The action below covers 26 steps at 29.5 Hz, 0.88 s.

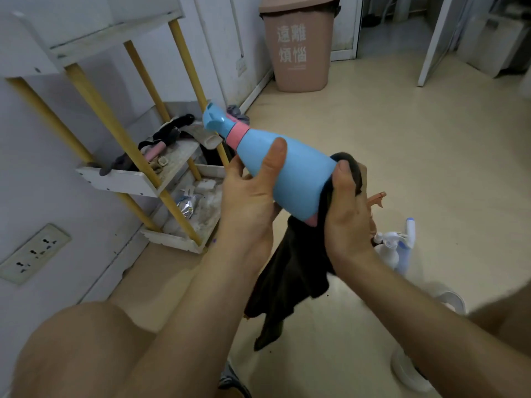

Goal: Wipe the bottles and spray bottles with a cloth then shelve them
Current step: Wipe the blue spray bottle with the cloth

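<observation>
A light blue spray bottle (298, 170) with a pink collar and pink base is held tilted in mid-air, nozzle pointing up left. My left hand (250, 193) grips its body, thumb across the front. My right hand (349, 216) holds a dark cloth (287, 280) against the bottle's base; the rest of the cloth hangs down. On the floor behind my right hand stand a white spray bottle (388, 248), a white and blue bottle (409, 234), and an orange spray nozzle (377, 196), mostly hidden.
A white shelf rack (135, 179) with yellow posts stands at the left wall, its lower shelves cluttered and dusty. A brown waste bin (300, 50) stands at the back. A wall socket (31, 254) is at the left. My knees frame the bottom.
</observation>
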Each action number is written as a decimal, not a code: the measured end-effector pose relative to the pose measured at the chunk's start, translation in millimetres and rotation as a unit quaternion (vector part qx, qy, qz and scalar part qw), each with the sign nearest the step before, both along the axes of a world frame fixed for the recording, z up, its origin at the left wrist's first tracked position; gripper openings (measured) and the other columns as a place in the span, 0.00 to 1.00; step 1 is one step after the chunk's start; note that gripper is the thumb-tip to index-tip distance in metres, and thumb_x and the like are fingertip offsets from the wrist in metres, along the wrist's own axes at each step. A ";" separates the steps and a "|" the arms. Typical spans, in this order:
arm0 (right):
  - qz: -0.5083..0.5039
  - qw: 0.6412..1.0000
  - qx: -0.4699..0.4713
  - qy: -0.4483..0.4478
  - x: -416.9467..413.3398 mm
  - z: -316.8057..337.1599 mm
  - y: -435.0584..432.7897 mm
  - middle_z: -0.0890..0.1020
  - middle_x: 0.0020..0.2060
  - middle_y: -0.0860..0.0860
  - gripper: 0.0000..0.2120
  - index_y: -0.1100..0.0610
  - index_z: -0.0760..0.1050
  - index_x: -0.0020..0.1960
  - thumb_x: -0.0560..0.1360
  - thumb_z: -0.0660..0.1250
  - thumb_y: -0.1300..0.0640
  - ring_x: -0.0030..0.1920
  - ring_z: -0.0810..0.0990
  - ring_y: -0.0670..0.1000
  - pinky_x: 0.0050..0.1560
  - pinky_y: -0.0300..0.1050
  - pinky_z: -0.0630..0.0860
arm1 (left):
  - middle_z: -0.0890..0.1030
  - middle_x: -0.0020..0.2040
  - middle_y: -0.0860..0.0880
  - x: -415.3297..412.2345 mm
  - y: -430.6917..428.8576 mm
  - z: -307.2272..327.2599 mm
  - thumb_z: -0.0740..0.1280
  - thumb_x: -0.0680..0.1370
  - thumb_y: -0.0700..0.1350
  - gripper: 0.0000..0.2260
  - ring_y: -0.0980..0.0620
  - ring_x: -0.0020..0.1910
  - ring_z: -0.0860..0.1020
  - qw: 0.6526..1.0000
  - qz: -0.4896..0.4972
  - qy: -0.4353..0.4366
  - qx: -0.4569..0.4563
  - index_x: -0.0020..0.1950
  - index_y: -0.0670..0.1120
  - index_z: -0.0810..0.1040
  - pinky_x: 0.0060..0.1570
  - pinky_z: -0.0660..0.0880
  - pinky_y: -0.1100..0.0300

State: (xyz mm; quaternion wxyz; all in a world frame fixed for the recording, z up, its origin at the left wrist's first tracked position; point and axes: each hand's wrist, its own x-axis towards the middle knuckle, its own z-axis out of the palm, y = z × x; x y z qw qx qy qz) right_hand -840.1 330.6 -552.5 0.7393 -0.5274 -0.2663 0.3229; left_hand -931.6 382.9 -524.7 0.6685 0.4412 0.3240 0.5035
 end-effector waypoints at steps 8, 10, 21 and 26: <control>0.175 0.950 -0.101 0.237 23.3 11.4 0.8 0.86 0.40 0.54 0.16 0.53 0.79 0.45 0.79 0.58 0.44 0.38 0.84 0.54 0.44 0.47 0.79 | 0.84 0.55 0.48 -18.4 15.0 -9.7 0.78 0.65 0.41 0.28 0.47 0.57 0.82 0.995 -0.088 -0.022 0.049 0.64 0.43 0.75 0.54 0.79 0.53; 0.194 0.946 -0.128 0.227 24.5 7.5 -1.0 0.86 0.42 0.53 0.18 0.54 0.81 0.50 0.80 0.58 0.44 0.40 0.84 0.54 0.44 0.47 0.80 | 0.83 0.57 0.46 -24.9 20.2 -14.4 0.78 0.63 0.44 0.33 0.45 0.59 0.80 0.988 -0.139 -0.034 0.048 0.66 0.41 0.73 0.56 0.78 0.52; 0.149 0.941 -0.043 -0.301 -8.8 4.0 -6.1 0.80 0.50 0.48 0.18 0.50 0.72 0.63 0.81 0.53 0.42 0.52 0.79 0.45 0.54 0.50 0.77 | 0.81 0.51 0.49 -2.0 -3.7 -17.6 0.60 0.80 0.61 0.15 0.53 0.51 0.81 0.967 0.040 0.229 0.102 0.59 0.53 0.74 0.54 0.78 0.53; 0.098 0.888 -0.041 -0.447 -17.6 -0.9 -1.8 0.72 0.54 0.52 0.31 0.50 0.62 0.73 0.77 0.45 0.35 0.56 0.72 0.52 0.58 0.54 0.72 | 0.82 0.48 0.54 -3.7 -0.7 -25.4 0.52 0.86 0.49 0.19 0.57 0.50 0.80 0.984 -0.084 0.157 0.019 0.73 0.44 0.69 0.53 0.76 0.58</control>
